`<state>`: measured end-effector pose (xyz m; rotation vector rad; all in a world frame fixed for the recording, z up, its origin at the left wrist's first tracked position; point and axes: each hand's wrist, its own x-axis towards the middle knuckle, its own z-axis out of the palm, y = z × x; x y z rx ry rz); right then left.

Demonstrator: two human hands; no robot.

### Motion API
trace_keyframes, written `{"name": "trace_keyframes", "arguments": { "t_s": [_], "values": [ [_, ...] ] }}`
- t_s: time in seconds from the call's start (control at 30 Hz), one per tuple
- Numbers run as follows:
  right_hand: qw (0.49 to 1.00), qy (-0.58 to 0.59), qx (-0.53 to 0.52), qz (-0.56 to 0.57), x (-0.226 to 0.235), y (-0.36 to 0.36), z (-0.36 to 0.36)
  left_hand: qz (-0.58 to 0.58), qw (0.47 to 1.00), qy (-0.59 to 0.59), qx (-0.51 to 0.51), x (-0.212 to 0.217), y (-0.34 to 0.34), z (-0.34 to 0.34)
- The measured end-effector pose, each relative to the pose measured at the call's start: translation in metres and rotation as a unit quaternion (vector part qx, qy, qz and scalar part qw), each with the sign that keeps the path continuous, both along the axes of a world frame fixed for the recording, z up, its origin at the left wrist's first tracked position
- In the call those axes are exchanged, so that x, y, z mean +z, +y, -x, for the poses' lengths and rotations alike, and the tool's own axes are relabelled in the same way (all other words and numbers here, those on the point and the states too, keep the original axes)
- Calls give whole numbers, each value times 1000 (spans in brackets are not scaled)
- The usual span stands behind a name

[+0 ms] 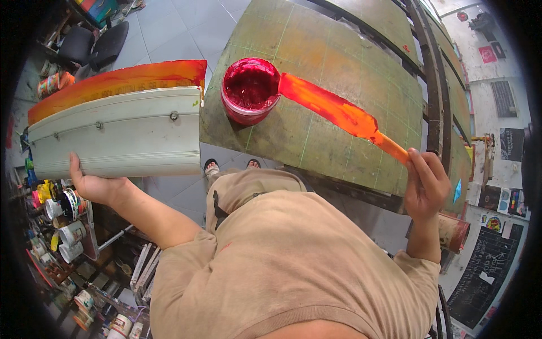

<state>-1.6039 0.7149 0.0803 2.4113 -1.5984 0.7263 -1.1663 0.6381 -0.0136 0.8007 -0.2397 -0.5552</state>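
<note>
Bench [333, 152]: bright to my eye, left of right grip [426, 183]
Jar [248, 116]: wet glints, soft shadow
Wall [481, 76]: bowed, darkening beyond that grip

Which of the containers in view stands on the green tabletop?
The open jar of dark red paste, beside the tip of the orange-smeared spatula; the other containers at lower left are off the green tabletop.

Left grip [93, 185] clasped, thumb [74, 165] upright, right grip [424, 179] pinched, bare forearms [155, 217] spread wide apart
</note>
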Motion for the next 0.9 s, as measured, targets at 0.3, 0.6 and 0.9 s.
{"name": "trace_keyframes", "arguments": {
  "t_s": [0.3, 0.6, 0.9],
  "values": [
    [993, -96, -22, -68, -24, -2, -6, -1, 1000, -14, -2, 11, 2, 11],
    [975, -169, -54, -131, -38, -9, -8, -6, 1000, -25, 7, 7, 8, 7],
    [732, -582, -151, -321, -57, -13, -8, 8, 998, 40, -43, 8, -2, 10]
  ]
}}
